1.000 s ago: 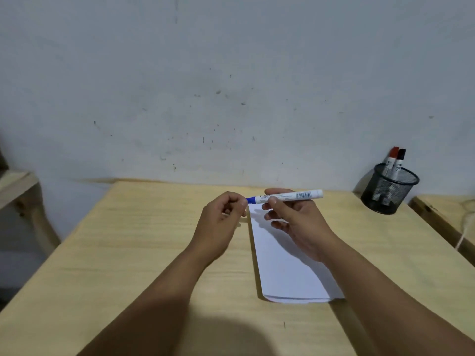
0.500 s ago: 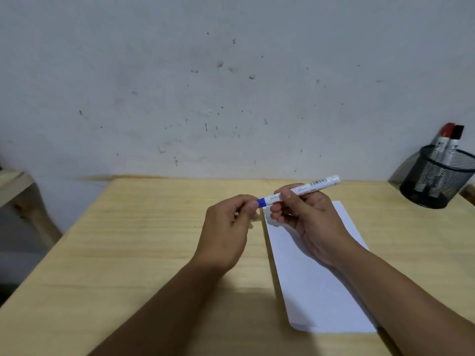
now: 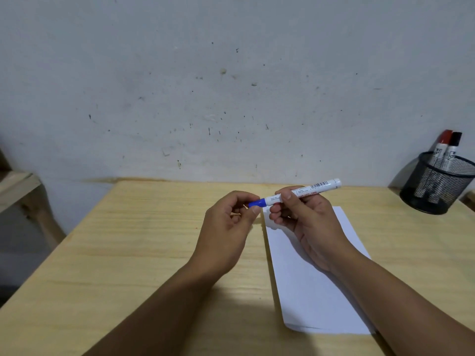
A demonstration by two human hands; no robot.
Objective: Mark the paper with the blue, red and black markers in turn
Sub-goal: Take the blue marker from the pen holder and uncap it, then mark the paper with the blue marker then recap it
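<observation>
— While the table (image 3: 128, 253) and the paper (image 3: 313, 291) are lying as they were a second ago, what is changing?
— The right hand (image 3: 308, 227) is tilting the blue marker (image 3: 303, 192) so its tail is rising; its fingers are clamped round the barrel above the sheet.
— And the left hand (image 3: 226, 232)?
— It is pinching the blue cap (image 3: 257, 202), which is now showing more. Likely it is coming off, so the first mark is getting near.
— The others?
— The red marker (image 3: 440, 149) and black marker (image 3: 451, 151) are waiting in the mesh cup (image 3: 434, 191).
</observation>
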